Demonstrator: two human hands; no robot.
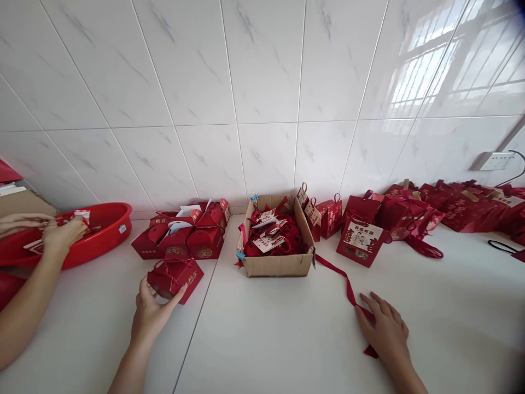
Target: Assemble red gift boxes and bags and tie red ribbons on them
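My left hand [151, 312] grips a small red gift box [180, 276] with a twisted cord on top, thumb on its near side and fingers at its left. Behind it stand several similar red boxes [184, 230], some with white flaps raised. My right hand [383, 325] lies over a dark red ribbon [346, 282] on the table, fingers stretched out; the ribbon's end shows below the palm. The ribbon's other end reaches a cardboard box [279, 267], which holds a heap of red ribbons with printed tags [268, 242].
A co-worker's hands [63, 238] handle a red packet over a red basin [102, 246] at left. Right of the cardboard box stand a red bag with a printed tag [361, 241] and many more red bags [467, 208]. A tiled wall [266, 153] backs the white table [262, 339].
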